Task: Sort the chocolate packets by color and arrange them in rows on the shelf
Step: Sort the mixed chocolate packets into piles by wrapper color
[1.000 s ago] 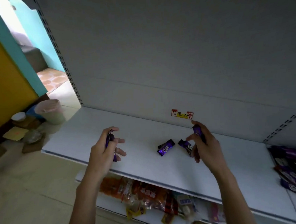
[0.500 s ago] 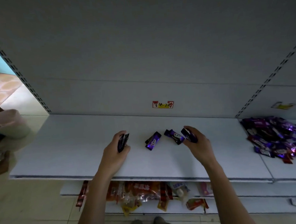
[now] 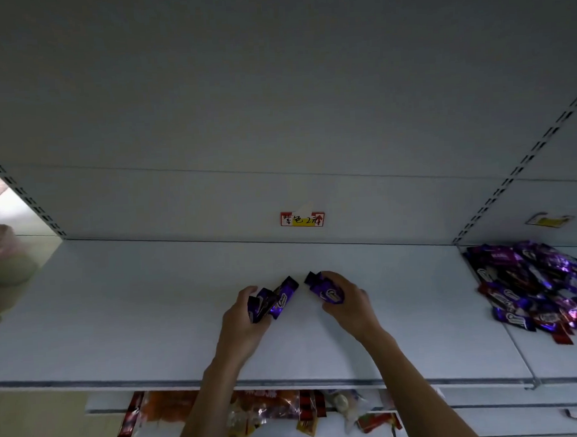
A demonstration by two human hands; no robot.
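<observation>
Both hands low over the white shelf (image 3: 118, 314), close together near its middle. Left hand (image 3: 244, 321) curled around a small bunch of purple chocolate packets (image 3: 273, 299), thumb on the near side, fingers wrapped over the far side; packet ends fanning out up and to the right of the knuckles, the longest one tilted toward the other hand. Right hand (image 3: 348, 307) cupped over a second purple packet (image 3: 327, 288), fingers arched over its top, dark crimped end poking out to the left of the fingertips. Hard to say whether that packet is truly pinched or merely pressed against the shelf under the palm, since the fingers cover most of it. A narrow gap of bare shelf between the two sets of packets, neither touching the other.

Straight ahead of both hands, on the back panel, a red and yellow price label (image 3: 302, 219) with handwriting. Well off to the right of the right hand, past the shelf divider, a loose heap of purple packets (image 3: 538, 282) with a few red ones at its near edge. Below the wrists, on a lower shelf, orange and red snack bags (image 3: 257, 410) lying jumbled.
</observation>
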